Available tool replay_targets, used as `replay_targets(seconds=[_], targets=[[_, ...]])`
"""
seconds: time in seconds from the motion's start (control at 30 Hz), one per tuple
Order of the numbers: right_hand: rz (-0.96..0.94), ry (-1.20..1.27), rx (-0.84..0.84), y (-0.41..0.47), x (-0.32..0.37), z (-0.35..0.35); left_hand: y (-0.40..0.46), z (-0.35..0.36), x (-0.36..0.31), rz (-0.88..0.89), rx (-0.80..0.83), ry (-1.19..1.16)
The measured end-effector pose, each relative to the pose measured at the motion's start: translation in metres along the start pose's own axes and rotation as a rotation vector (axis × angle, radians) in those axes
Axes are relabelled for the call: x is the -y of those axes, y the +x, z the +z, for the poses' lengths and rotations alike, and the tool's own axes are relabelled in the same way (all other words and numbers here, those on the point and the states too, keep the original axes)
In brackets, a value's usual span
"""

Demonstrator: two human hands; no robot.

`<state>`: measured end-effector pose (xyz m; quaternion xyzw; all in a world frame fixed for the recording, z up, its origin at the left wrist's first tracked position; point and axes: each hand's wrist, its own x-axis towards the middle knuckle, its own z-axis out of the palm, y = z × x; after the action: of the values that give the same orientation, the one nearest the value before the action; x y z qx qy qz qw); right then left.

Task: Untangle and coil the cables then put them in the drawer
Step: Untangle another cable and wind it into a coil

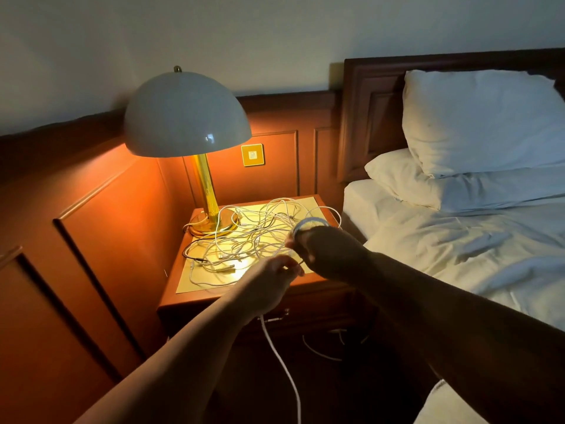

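Your right hand (pixel 318 249) is curled round a small coil (pixel 308 224) of white cable, a few loops already gathered and held above the right front part of the desk (pixel 244 298), while your left hand (pixel 272 283) pinches the running strand (pixel 281 359) of what looks like the same cable at the desk's front edge, its tail hanging down past the edge toward the floor. Judged from how it drapes, this cable is light, limp and smooth, so it will slide through loose fingers and the loops will spring open if the right-hand grip eases; keep that grip at one spot on the coil, and let the left hand feed the strand a short way from the coil rather than far down the tail. The tangle of cables (pixel 250 237) lies spread over the middle of the desk, mostly white with at least one dark lead near its left side, its near edge just beside your hands. Plug ends are the parts likely to snag, so take hold near a plug when drawing one free. The lamp (pixel 186 117) stands at the desk's back left, with some loops touching its base (pixel 211 224); pull gently there. The drawer (pixel 305 316) sits closed below the desktop, and the bed (pixel 458 240) lies right of the desk.
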<state>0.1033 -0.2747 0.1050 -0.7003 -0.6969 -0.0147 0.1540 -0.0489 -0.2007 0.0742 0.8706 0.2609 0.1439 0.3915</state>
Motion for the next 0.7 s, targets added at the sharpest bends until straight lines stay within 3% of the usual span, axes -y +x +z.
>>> replay_targets(seconds=[0.03, 0.1, 0.17, 0.27, 0.33, 0.47, 0.57, 0.7], targets=[[0.036, -0.062, 0.076, 0.000, -0.002, 0.005, 0.002, -0.005, 0.002, 0.071, -0.032, 0.153], [0.215, 0.089, 0.195, -0.001, 0.002, 0.016, 0.003, -0.013, 0.006, 0.187, -0.050, 0.323], [0.411, 0.419, 0.296, 0.000, 0.007, 0.022, 0.004, -0.019, 0.010, 0.234, -0.079, 0.350], [0.572, 1.146, 0.573, -0.010, 0.006, 0.024, 0.009, -0.022, 0.018, 0.216, -0.199, 0.239], [0.459, 1.527, 0.665, -0.017, 0.005, 0.023, 0.009, -0.019, 0.024, 0.224, -0.227, 0.108], [0.197, 1.889, 0.758, -0.014, 0.017, 0.024, 0.001, -0.006, 0.022, 0.138, -0.202, -0.383], [0.106, 2.029, 0.782, -0.010, 0.020, 0.024, 0.000, 0.011, 0.018, -0.034, -0.217, -0.742], [0.081, 2.085, 0.693, -0.008, 0.024, 0.030, -0.002, 0.022, 0.010, -0.109, -0.196, -0.924]])
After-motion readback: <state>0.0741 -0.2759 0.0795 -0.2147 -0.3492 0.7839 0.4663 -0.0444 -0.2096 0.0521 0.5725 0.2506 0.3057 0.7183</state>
